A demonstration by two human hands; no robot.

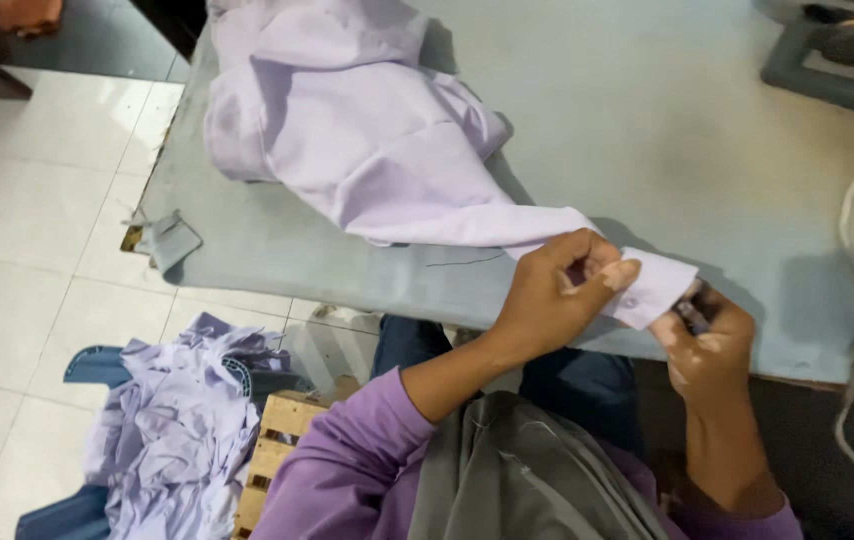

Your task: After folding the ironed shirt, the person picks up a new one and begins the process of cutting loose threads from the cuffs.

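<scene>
Head view: left hand (557, 295) pinches pale lilac cotton shirt cuff (652, 288); right hand (709, 345) grips small dark tool (692, 315) at cuff edge; slipping tool could likely nick fabric.

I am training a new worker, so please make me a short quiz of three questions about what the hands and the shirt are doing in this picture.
1. True or false: both hands grip the cuff of the pale lilac shirt.
2. Where does the body of the shirt lie? A) on the grey padded table B) on the floor C) on the person's lap
3. What sits on the floor at the lower left?

Key
1. True: the left hand pinches the cuff from above, and the right hand holds its end together with a small dark tool, too small to identify.
2. A
3. A heap of lilac garments beside a wooden pallet.
</scene>
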